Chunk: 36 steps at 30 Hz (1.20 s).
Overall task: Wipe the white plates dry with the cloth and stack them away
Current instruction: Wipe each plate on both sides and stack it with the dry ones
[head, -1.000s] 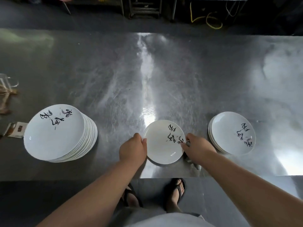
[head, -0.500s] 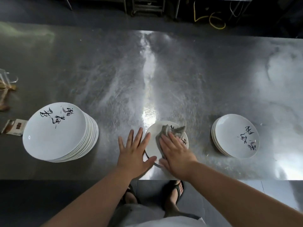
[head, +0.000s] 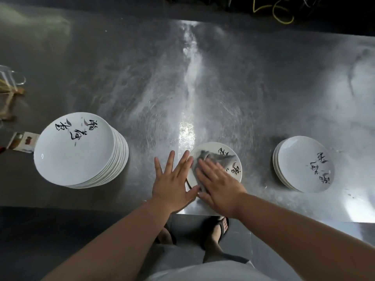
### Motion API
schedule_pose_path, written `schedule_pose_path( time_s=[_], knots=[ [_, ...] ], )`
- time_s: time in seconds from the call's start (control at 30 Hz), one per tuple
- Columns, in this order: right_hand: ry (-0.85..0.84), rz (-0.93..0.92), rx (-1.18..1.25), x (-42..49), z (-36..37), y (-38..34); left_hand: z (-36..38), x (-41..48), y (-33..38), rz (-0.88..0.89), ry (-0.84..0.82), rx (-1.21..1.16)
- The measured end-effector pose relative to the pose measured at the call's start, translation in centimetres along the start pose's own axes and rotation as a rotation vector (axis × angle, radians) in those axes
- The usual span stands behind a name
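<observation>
At six o'clock on the counter (head: 203,88), close to its near edge, the right hand (head: 219,183) lay flat with straight fingers, gripping nothing. It pressed a grey cloth (head: 222,158) down onto a single white plate (head: 211,146). A flat palm spreads the cloth over more of the plate's face than a pinch would, which probably explains the open posture.

The left hand (head: 172,181) was open too, with its fingers splayed on the bare metal. It sat against the plate's nine o'clock rim, and its thumb reached toward the near edge of the plate. It looked like a stop that kept the plate from sliding on the slick steel as the cloth pushed toward that side. The cloth covered the plate from about nine o'clock round to its centre, and the inked brush lettering showed uncovered at three o'clock.

Farther out at nine o'clock, well apart from the hands, stood a tall stack (head: 75,151) of matching plates. At three o'clock sat a short stack (head: 304,165) of only a few. With one pile on each side, a plate could probably come in from one pile and go out to the other without the arms crossing. Which pile was already dry could not be told. Beyond the tall stack, at the counter's nine o'clock edge, lay a small card (head: 22,141) and a glass jug (head: 10,78).
</observation>
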State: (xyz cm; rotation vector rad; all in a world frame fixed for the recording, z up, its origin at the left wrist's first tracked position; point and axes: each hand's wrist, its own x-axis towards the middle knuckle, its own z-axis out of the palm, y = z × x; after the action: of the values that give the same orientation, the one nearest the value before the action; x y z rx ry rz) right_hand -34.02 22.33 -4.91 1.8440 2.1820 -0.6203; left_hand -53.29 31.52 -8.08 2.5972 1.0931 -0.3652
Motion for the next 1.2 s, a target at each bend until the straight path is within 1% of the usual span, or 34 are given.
schedule_pose_path(
  time_s=[0.07,0.17,0.2,0.3,0.33,0.37,0.43,0.5,0.57,0.6,0.67,0.73,0.77,0.83,0.87,0.93,0.97,1.0,1.07,1.13,1.2],
  knots=[
    [-0.025,-0.125,-0.048,-1.6,1.2,0.2,0.1,0.0,0.0,0.000,0.002,0.006],
    [-0.058,-0.219,-0.127,-1.7,0.3,2.6,-0.1,0.0,0.0,0.003,-0.009,0.008],
    [-0.051,-0.198,-0.130,-1.0,-0.4,3.4,-0.1,0.0,0.0,0.006,-0.024,0.009],
    [-0.078,0.053,-0.044,1.0,-2.4,4.3,-0.4,0.0,0.0,0.012,-0.035,0.022],
    [-0.072,0.094,-0.009,1.2,-2.4,3.9,-0.4,0.0,-0.1,0.009,-0.036,0.020],
    [-0.053,0.097,0.014,0.9,-2.0,3.2,-0.4,0.0,0.0,0.004,-0.045,0.018],
    [0.004,-0.016,0.015,-1.1,-0.2,1.6,-0.3,0.0,0.1,-0.012,-0.042,0.014],
    [-0.010,-0.139,0.029,-3.3,1.4,1.0,-0.4,0.0,0.3,-0.024,-0.028,0.015],
    [-0.021,-0.190,0.004,-3.7,1.2,2.1,-0.4,0.0,0.3,-0.024,-0.033,0.015],
    [0.001,-0.178,-0.032,-3.2,0.5,2.7,-0.4,0.0,0.3,-0.023,-0.039,0.012],
    [0.005,-0.061,-0.020,-1.8,-1.1,3.8,-0.6,0.1,0.3,-0.022,-0.049,0.009],
    [-0.080,0.090,0.019,-0.4,-2.3,4.1,-0.6,0.2,0.3,-0.021,-0.045,0.021],
    [-0.092,0.129,0.012,0.0,-2.3,3.7,-0.5,0.2,0.3,-0.023,-0.046,0.026],
    [-0.092,0.137,0.045,-0.7,-1.5,2.2,-0.2,0.2,0.3,-0.032,-0.038,0.023],
    [-0.096,0.087,0.050,-1.7,-0.8,1.4,-0.1,0.2,0.3,-0.037,-0.023,0.024],
    [-0.105,-0.079,-0.008,-3.9,0.8,0.5,0.2,0.2,0.3,-0.037,-0.010,0.029],
    [-0.118,-0.128,-0.033,-4.7,1.1,0.6,0.3,0.3,0.3,-0.036,-0.010,0.029],
    [-0.105,-0.134,-0.061,-4.9,1.0,1.2,0.4,0.3,0.3,-0.036,-0.006,0.030],
    [-0.101,-0.086,-0.074,-4.1,0.0,2.9,0.2,0.3,0.2,-0.041,-0.009,0.032],
    [-0.119,0.052,-0.048,-2.8,-1.2,4.3,0.1,0.3,0.3,-0.042,-0.025,0.036],
    [-0.124,0.142,-0.070,-1.9,-1.9,4.5,0.1,0.3,0.2,-0.043,-0.018,0.031]
  ],
)
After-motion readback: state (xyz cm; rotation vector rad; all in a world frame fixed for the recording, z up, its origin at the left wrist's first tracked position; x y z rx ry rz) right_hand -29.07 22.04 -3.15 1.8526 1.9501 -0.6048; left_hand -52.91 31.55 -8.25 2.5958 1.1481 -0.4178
